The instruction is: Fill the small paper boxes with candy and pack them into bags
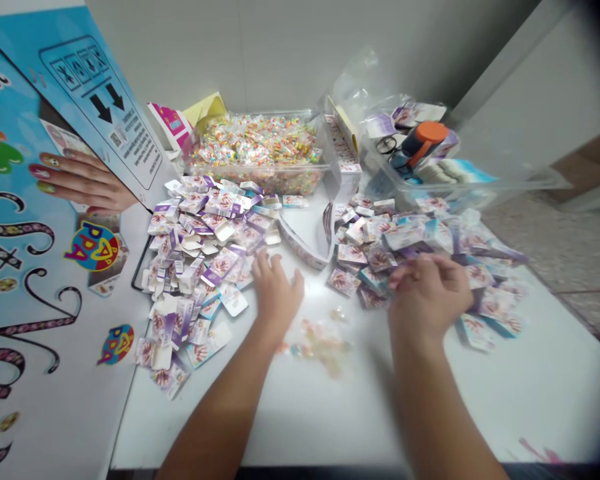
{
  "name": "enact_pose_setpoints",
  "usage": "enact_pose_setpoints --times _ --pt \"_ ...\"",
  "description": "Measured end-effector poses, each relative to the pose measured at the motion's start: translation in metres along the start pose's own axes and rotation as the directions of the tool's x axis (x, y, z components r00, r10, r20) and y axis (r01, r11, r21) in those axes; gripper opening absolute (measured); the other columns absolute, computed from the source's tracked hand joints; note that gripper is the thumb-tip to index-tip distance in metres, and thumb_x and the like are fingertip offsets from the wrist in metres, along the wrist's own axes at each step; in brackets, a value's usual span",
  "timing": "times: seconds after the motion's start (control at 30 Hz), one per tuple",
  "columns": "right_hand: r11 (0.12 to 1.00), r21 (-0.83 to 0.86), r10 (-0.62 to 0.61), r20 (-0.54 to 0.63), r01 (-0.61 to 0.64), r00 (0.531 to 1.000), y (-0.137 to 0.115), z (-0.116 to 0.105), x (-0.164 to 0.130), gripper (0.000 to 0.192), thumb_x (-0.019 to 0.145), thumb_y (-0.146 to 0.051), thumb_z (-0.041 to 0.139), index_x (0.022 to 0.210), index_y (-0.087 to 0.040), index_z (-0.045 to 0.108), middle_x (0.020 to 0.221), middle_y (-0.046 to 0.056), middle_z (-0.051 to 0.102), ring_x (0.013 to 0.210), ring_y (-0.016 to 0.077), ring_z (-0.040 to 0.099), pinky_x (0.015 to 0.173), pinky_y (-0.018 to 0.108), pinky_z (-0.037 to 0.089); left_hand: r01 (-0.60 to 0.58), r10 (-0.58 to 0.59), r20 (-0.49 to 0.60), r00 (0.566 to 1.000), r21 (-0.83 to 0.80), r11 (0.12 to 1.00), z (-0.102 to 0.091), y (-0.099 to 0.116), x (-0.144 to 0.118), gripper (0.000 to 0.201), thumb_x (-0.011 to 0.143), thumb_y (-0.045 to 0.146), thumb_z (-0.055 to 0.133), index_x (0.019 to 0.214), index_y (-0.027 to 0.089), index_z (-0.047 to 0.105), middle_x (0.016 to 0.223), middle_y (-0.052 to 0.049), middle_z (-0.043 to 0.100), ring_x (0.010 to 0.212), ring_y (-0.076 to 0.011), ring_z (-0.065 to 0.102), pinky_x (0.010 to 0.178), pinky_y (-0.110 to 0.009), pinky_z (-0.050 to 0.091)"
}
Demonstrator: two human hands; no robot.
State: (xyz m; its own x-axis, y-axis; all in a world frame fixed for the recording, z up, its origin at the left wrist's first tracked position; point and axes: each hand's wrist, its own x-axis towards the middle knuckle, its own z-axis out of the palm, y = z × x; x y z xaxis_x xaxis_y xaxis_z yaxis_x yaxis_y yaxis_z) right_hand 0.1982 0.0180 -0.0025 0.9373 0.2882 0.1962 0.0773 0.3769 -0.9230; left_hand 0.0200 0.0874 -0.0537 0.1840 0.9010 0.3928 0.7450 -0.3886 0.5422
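Hands (276, 288) (429, 293) on glossy flat cardboard packets (205, 240)

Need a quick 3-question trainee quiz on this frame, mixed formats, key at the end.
1. True or false: the left hand rests beside the heap of flat purple-and-white cardboard boxes.
2. Multiple choice: the clear plastic tub at the back holds A) scissors B) multicoloured small packets C) nothing.
3. What lies on the white table between the two forearms?

Key:
1. True.
2. B.
3. A small clear packet of pale coloured pieces, blurred. The right hand is over the other box pile; its grip cannot be made out.
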Motion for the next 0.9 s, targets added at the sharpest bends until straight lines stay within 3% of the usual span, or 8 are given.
enact_pose_setpoints --times 0.1,0.17,0.23,0.33,0.47,0.57,0.77,0.9 --pt "0.986 -0.157 -0.013 0.259 0.056 0.966 -0.001 0.000 -0.013 0.015 0.081 -0.030 0.067 0.074 -0.020 0.059 0.050 -0.008 0.049 0.038 0.0079 0.039 0.038 0.022 0.030 0.031 -0.044 0.079 0.996 0.159 0.987 -0.003 0.005 -0.004 0.044 0.084 0.034 0.061 0.121 0.012 0.054 0.147 -0.024 0.039 0.137 -0.0409 0.033 0.109 -0.058 0.031" --pt "0.929 -0.331 0.049 0.552 0.165 0.832 -0.002 -0.001 -0.021 0.022 0.085 -0.037 0.065 0.072 -0.019 0.061 0.051 -0.006 0.050 0.042 0.0088 0.042 0.043 0.023 0.033 0.015 -0.041 0.117 0.992 0.216 0.976 -0.005 0.006 -0.005 0.046 0.085 0.037 0.060 0.123 0.012 0.054 0.148 -0.023 0.040 0.138 -0.0407 0.033 0.109 -0.057 0.030" --pt "0.799 -0.445 0.061 0.729 0.404 0.682 -0.001 0.000 -0.028 0.025 0.087 -0.038 0.063 0.071 -0.019 0.063 0.057 -0.002 0.056 0.050 0.0112 0.049 0.051 0.025 0.038 -0.003 -0.027 0.132 0.991 0.227 0.974 -0.008 0.006 -0.004 0.044 0.086 0.038 0.059 0.122 0.013 0.054 0.144 -0.022 0.046 0.135 -0.0401 0.035 0.109 -0.057 0.029" --pt "0.569 -0.494 0.022 0.808 0.657 0.589 0.005 0.001 -0.034 0.020 0.090 -0.035 0.056 0.083 -0.019 0.067 0.080 0.005 0.068 0.064 0.0157 0.059 0.062 0.029 0.044 -0.016 -0.011 0.144 0.989 0.189 0.982 -0.010 0.006 -0.002 0.040 0.085 0.037 0.060 0.117 0.014 0.055 0.128 -0.020 0.056 0.126 -0.0401 0.042 0.104 -0.058 0.029" --pt "0.396 -0.563 0.056 0.803 0.726 0.593 0.013 0.000 -0.035 0.027 0.089 -0.034 0.056 0.108 -0.018 0.067 0.112 0.012 0.069 0.083 0.0233 0.066 0.067 0.033 0.047 -0.070 0.043 0.175 0.984 0.152 0.986 -0.011 0.005 -0.001 0.030 0.086 0.032 0.061 0.111 0.016 0.055 0.112 -0.017 0.060 0.113 -0.0369 0.047 0.095 -0.054 0.035" --pt "0.361 -0.572 0.071 0.804 0.736 0.590 0.018 -0.001 -0.035 0.034 0.090 -0.038 0.056 0.116 -0.018 0.065 0.118 0.012 0.067 0.093 0.0258 0.065 0.069 0.033 0.048 -0.114 0.087 0.197 0.977 0.129 0.985 -0.011 0.005 0.000 0.018 0.087 0.026 0.059 0.103 0.018 0.057 0.102 -0.014 0.061 0.104 -0.0334 0.049 0.089 -0.049 0.038" --pt "0.499 -0.612 -0.016 0.701 0.613 0.713 0.031 0.004 -0.036 0.034 0.093 -0.047 0.052 0.100 -0.018 0.068 0.092 0.008 0.069 0.074 0.0201 0.063 0.070 0.032 0.046 -0.180 0.191 0.214 0.958 -0.070 0.981 -0.011 0.006 0.001 0.024 0.084 0.011 0.053 0.106 0.018 0.058 0.106 -0.012 0.060 0.105 -0.0290 0.051 0.092 -0.044 0.041" --pt "0.587 -0.554 -0.027 0.716 0.591 0.698 0.032 0.008 -0.041 0.035 0.093 -0.047 0.051 0.101 -0.016 0.067 0.084 0.007 0.069 0.067 0.0174 0.061 0.069 0.030 0.046 -0.227 0.305 0.298 0.905 -0.268 0.936 -0.009 0.008 -0.003 0.025 0.082 0.008 0.050 0.104 0.018 0.058 0.099 -0.010 0.064 0.098 -0.0257 0.057 0.089 -0.039 0.045"
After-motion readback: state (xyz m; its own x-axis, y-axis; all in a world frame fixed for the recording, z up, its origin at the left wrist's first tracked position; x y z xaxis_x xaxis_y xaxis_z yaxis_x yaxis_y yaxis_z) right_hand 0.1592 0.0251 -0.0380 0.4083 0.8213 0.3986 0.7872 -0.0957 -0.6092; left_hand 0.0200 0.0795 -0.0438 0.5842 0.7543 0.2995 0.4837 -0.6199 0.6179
